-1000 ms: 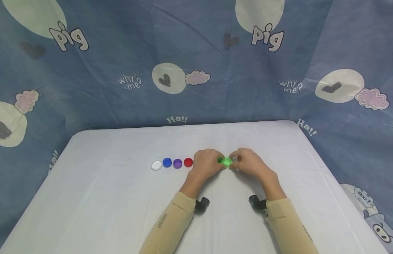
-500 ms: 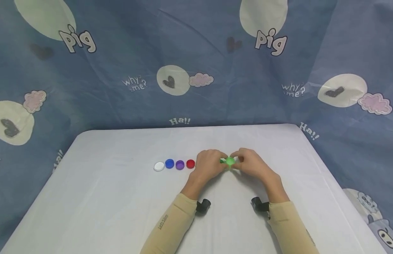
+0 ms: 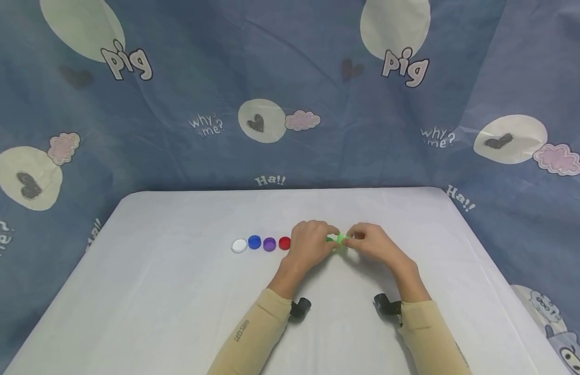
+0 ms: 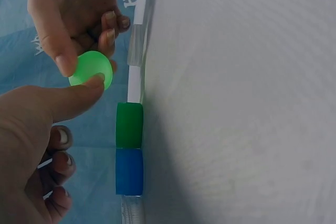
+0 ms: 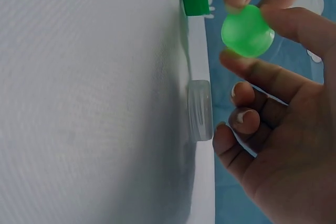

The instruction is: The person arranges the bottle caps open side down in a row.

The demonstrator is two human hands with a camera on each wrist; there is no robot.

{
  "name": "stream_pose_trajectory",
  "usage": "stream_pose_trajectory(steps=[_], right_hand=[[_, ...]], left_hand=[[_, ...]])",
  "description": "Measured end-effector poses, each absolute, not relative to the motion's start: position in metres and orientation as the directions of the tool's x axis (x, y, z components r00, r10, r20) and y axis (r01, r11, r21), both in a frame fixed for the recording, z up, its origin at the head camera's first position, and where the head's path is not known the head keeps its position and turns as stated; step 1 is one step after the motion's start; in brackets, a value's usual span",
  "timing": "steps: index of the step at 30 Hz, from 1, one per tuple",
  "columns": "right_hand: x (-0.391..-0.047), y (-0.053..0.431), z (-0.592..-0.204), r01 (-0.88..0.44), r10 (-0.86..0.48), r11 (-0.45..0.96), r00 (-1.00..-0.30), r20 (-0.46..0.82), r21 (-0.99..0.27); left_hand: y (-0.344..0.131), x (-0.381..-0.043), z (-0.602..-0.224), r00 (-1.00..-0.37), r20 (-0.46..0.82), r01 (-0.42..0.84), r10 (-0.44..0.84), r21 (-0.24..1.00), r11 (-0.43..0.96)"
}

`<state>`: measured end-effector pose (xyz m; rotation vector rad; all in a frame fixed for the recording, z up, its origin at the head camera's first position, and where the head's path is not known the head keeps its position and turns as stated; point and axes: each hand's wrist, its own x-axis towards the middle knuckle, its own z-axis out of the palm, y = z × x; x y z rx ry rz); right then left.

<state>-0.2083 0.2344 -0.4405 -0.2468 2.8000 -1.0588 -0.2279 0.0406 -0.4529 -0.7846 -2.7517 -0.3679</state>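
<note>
A small bright green round plastic cap (image 3: pixel 342 239) is held up over the white table between both hands. The left hand (image 3: pixel 312 242) pinches it, with its thumb pressed on the cap's face in the left wrist view. From the other side the right hand (image 3: pixel 373 241) grips the cap's edge between thumb and forefinger, its other fingers curled loosely, as the right wrist view shows. Behind the left hand's fingertips a dark green cap (image 4: pixel 129 125) stands on the table, partly hidden in the head view. A clear ribbed cap (image 5: pixel 200 110) sits near the right hand.
Left of the hands, a row of caps lies on the white table (image 3: pixel 177 291): white (image 3: pixel 239 246), blue (image 3: pixel 254 241), purple (image 3: pixel 269 244) and red (image 3: pixel 284 242), the red one beside the left hand. A blue printed curtain (image 3: pixel 224 156) hangs behind the table.
The bright green cap has turned, showing less of its face in the head view, with the right fingers now covering more of it. The head view has shifted slightly; the row of caps stays put.
</note>
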Motion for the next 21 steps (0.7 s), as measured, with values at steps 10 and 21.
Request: stream_pose_trajectory(steps=[10,21], right_hand=[[-0.209,0.2394,-0.4421,-0.119,-0.228,0.719,-0.971,-0.07,-0.685],[-0.2102,0.2396,-0.4429,-0.258,-0.255,0.707,-0.961,0.102,-0.659]], left_hand=[[0.039,-0.2264,-0.4523,-0.798,0.342,0.564,0.496,0.135,0.814],[0.0351,-0.2288,-0.4526,-0.852,0.279,0.509,0.444,0.238,0.827]])
